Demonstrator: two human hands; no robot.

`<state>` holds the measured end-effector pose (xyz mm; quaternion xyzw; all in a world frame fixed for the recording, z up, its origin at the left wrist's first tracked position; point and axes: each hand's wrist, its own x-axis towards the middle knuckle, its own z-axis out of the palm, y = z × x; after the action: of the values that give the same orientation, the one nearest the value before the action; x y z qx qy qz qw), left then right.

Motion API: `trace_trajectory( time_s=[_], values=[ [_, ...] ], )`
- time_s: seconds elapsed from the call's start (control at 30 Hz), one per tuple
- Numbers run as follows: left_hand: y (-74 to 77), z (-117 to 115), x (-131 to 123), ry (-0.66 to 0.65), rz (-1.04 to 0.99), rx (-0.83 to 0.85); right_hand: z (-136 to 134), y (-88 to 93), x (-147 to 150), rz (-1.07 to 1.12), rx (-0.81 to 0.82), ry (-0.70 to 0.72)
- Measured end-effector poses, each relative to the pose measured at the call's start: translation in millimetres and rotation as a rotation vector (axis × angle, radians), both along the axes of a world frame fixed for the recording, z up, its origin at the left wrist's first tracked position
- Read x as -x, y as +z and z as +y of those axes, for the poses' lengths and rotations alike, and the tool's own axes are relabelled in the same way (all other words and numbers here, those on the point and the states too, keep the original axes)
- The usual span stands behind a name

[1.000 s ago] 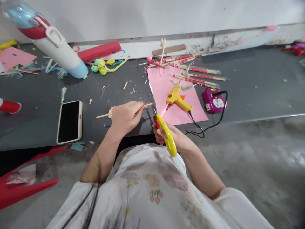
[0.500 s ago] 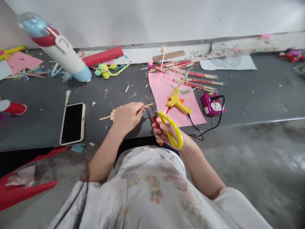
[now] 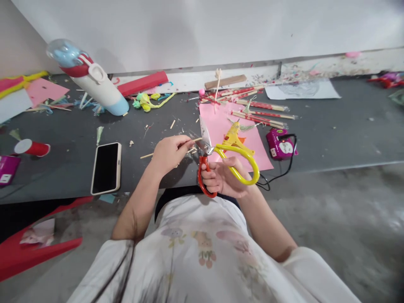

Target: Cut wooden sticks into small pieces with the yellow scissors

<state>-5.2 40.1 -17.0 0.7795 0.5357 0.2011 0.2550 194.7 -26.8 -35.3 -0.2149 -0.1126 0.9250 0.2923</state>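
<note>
My left hand [image 3: 169, 152] is closed in a pinch on a thin wooden stick [image 3: 145, 156] held level over the dark table [image 3: 331, 126]. The stick's right tip lies between the blades of scissors [image 3: 234, 162] with one yellow and one red handle loop. My right hand [image 3: 223, 179] grips those handles, and the blades stand apart around the stick's tip. Small wood scraps lie on the table under the blades.
A pink sheet [image 3: 221, 126] carries a yellow glue gun [image 3: 235, 136], its black cord running to a purple power strip [image 3: 279, 144]. A phone [image 3: 106, 167] lies face up at left. A white and blue bottle [image 3: 91, 80], a red cup [image 3: 31, 148] and wrapped chopsticks [image 3: 261, 111] lie around.
The scissors have turned flat, so both handle loops show, and the blades have opened around the stick's tip. The view has shifted slightly to the left.
</note>
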Motion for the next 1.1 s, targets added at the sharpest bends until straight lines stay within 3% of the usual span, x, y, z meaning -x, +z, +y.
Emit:
trace_trajectory(
  time_s=[0.2, 0.37, 0.53, 0.7, 0.77, 0.93, 1.1],
  values=[
    [-8.3, 11.8, 9.9, 0.005, -0.236, 0.125, 4.7, 1.8, 1.5, 0.019, -0.019, 0.036],
    [-9.2, 19.6, 24.0, 0.101, -0.294, 0.042, 8.2, 4.2, 0.4, -0.084, -0.015, -0.007],
    [4.6, 12.6, 32.1, 0.164, -0.276, 0.006, 3.6, 2.2, 1.8, -0.524, -0.199, -0.066],
    [26.8, -1.5, 31.9, 0.238, -0.283, -0.108, -7.2, 9.3, 5.6, -1.346, -0.751, -0.064],
    [31.2, -8.5, 29.8, 0.241, -0.257, -0.130, -9.3, 11.3, 8.7, -1.566, -0.885, -0.063],
    [20.1, -37.3, 15.5, 0.197, -0.172, 0.052, -8.1, 6.6, 17.1, -1.796, -0.990, -0.060],
    [2.5, -66.9, -1.5, 0.222, -0.100, 0.139, -3.6, 4.8, 19.7, -1.799, -0.964, -0.046]
  ],
)
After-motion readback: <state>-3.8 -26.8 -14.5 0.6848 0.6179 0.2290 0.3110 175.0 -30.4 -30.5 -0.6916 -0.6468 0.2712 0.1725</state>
